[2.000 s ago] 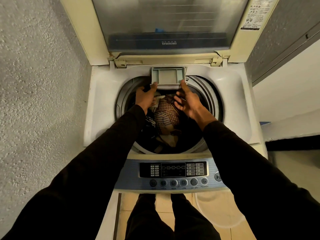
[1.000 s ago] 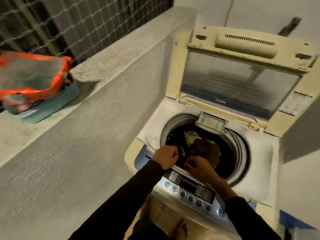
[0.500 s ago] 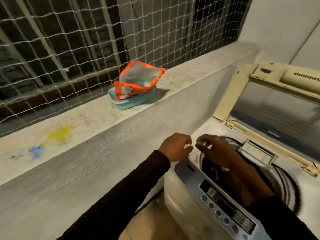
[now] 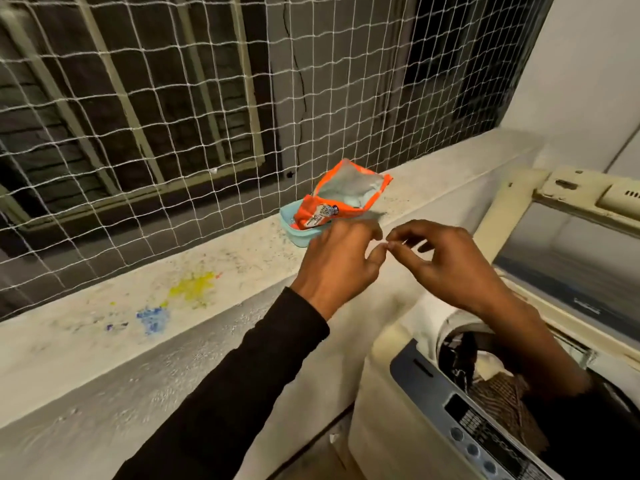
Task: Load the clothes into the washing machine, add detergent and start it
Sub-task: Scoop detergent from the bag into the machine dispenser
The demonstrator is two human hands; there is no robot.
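— Which step are you on?

— From the head view, I judge it's the detergent. The clothes (image 4: pixel 498 393) already lie in the drum of the washing machine (image 4: pixel 398 403), whose lid (image 4: pixel 568 237) stands raised. My left hand (image 4: pixel 337 259) and right hand (image 4: pixel 446 261) hover over the ledge (image 4: pixel 214 258), fingers loosely curled, fingertips nearly meeting, holding nothing.

— Where's the detergent?

— The orange detergent pouch (image 4: pixel 341 199) lies in a small blue tub (image 4: pixel 294 230) on the ledge by the netting (image 4: pixel 173 98), just beyond my left hand.

— Which way does it point?

— Its torn mouth faces up and to the right, toward the machine; its long axis runs roughly along the ledge. I think it's open, though blur makes that uncertain.

— Next move?

— Gripping the pouch by its body, mouth up, so nothing spills while carrying it to the machine.
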